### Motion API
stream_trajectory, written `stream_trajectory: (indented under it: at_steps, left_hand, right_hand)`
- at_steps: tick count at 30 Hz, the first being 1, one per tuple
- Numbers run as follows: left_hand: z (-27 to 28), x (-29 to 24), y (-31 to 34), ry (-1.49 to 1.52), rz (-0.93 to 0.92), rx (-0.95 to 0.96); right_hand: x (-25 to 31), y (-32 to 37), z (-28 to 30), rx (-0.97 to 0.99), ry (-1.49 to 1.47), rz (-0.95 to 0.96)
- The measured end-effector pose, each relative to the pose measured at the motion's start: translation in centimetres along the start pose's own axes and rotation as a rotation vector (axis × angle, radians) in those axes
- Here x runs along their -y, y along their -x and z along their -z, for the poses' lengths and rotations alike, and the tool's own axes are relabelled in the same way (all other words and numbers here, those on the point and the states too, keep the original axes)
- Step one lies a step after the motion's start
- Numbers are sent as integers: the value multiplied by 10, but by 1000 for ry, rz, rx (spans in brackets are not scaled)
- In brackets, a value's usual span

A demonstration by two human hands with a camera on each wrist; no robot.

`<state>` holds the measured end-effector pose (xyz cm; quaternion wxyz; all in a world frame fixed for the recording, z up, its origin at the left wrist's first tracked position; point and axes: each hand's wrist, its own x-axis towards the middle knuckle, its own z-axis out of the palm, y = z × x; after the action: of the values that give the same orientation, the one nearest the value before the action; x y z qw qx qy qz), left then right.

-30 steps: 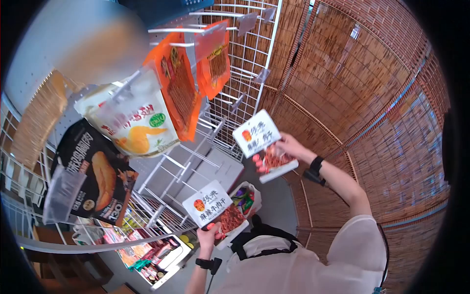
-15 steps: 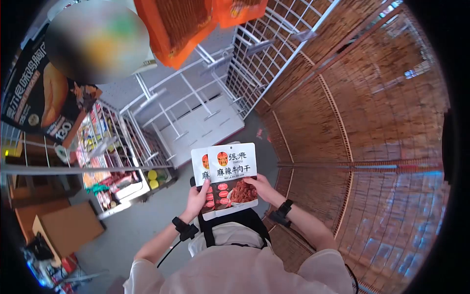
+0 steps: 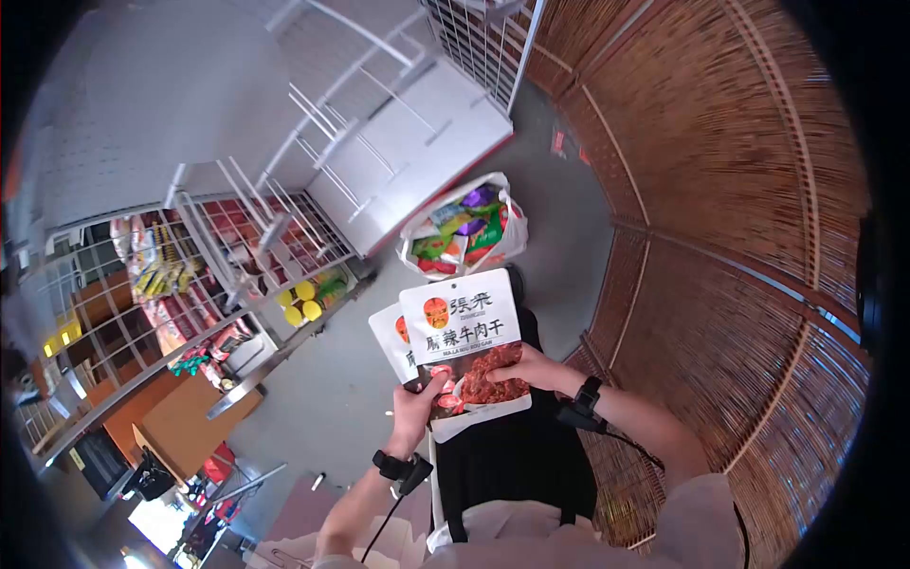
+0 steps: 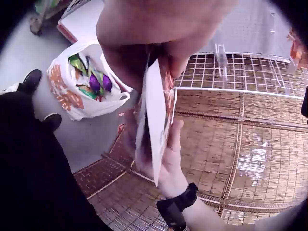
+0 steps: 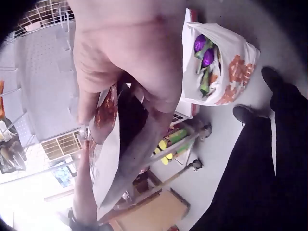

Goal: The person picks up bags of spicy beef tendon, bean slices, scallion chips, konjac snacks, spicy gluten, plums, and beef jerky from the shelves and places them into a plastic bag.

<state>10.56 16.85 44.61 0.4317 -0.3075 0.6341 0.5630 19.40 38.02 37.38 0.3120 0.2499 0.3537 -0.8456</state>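
Observation:
Two white-topped pouches with dark, meat-pictured lower halves overlap at the centre of the head view. The front pouch (image 3: 462, 322) covers most of the rear pouch (image 3: 387, 332), which shows at its left. My left hand (image 3: 414, 410) grips their left side, thumb over the front. On the right side, my right hand (image 3: 538, 370) pinches the front pouch with the thumb on its meat picture. Both wrist views show the pouches nearly edge-on between the hands, with the fingers partly hidden behind them.
An open white plastic bag (image 3: 517, 232) of colourful packets stands on the grey floor (image 3: 351, 379) beyond the pouches. A white wire rack (image 3: 436, 123) is at upper left, goods shelves at left, a cardboard box (image 3: 190, 417) at lower left, and a woven screen (image 3: 701, 171) at right.
The two pouches, first held apart, one in each hand, were brought together and stay overlapped. The head view has swung down and away from the hanging packages, and the floor bag shows fully.

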Motion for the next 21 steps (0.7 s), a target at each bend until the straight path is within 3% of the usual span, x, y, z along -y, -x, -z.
stream_trajectory:
  at_steps: [3,4,5,6,7,10,15,17,21]
  left_hand:
    - [1,22,-49,-153,78,156]
    - [-1,26,-68,-84,118,231]
    - [-7,22,-83,-12,160,304]
    - [-14,21,-101,-9,62,301]
    - [3,41,-134,-312,-42,207]
    - [30,45,-203,-183,-162,161]
    - [51,11,-278,-279,-170,40]
    - [57,9,-303,-448,-213,-29]
    - [57,13,-354,-520,-240,87]
  right_hand:
    - [-24,-12,28,-135,-128,-94]
    - [-40,-21,47,-197,-62,-121]
    - [-45,-26,59,-237,-201,-113]
    - [-43,-33,70,-287,-205,-95]
    - [-39,-45,81,-333,-208,-77]
    - [-49,-86,117,-477,-252,-23]
    - [-29,-166,142,-448,-186,31]
    - [-20,-203,142,-393,-195,54]
    - [-36,-282,162,-515,132,111]
